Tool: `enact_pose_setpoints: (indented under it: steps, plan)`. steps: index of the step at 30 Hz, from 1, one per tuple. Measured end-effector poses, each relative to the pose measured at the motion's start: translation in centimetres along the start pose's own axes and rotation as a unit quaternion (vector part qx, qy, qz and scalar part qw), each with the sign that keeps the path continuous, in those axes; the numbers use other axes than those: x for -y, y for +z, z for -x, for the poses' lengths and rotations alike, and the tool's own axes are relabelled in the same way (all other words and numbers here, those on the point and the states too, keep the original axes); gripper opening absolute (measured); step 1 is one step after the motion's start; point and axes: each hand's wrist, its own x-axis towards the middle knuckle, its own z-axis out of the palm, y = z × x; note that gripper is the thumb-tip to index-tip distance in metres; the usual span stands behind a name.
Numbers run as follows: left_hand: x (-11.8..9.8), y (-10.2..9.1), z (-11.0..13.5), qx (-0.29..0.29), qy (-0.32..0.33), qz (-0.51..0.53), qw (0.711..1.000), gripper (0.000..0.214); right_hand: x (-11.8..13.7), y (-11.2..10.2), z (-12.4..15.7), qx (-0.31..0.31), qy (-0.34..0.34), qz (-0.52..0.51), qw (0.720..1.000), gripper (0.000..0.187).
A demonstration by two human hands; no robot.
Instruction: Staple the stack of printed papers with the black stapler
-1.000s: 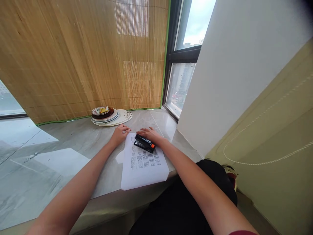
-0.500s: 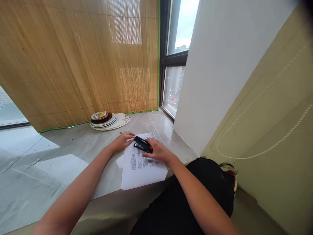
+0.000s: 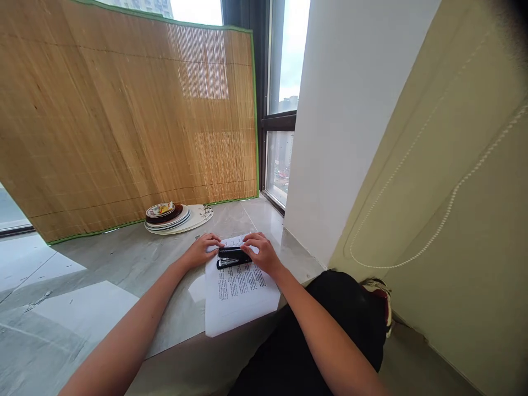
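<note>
A stack of printed white paper (image 3: 239, 294) lies on the grey marble ledge (image 3: 136, 264), its near end overhanging the edge. A black stapler (image 3: 231, 257) rests across the top of the sheets. My right hand (image 3: 260, 252) is wrapped round the stapler's right end. My left hand (image 3: 205, 247) lies at the paper's top left corner, fingers curled onto the sheet beside the stapler's left end.
A stack of plates (image 3: 175, 215) stands farther back on the ledge, in front of a bamboo blind (image 3: 124, 121). A window (image 3: 280, 110) and a white wall (image 3: 350, 110) close the right side. My dark-clothed lap (image 3: 322, 330) is below the ledge.
My right hand drew back from the paper's top, took hold of the stapler and turned it to lie crosswise near the top edge. The left hand stayed at the corner.
</note>
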Motion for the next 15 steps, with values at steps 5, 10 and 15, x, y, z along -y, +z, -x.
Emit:
enact_pose_setpoints:
  steps: [5,10,15]
  plan:
    - [0.2,0.1,-0.4,-0.016,-0.03,0.03,0.999,0.027,-0.4,-0.1,-0.4,-0.012,0.013,0.016,1.0,0.03]
    - [1.4,0.0,-0.6,-0.039,-0.103,0.113,0.987,0.031,-0.6,-0.3,-0.3,0.012,0.04,0.014,0.999,0.029]
    - [1.4,-0.1,-0.6,-0.046,-0.132,0.11,0.984,0.03,-0.8,-0.4,-0.1,-0.011,0.066,-0.008,0.998,0.032]
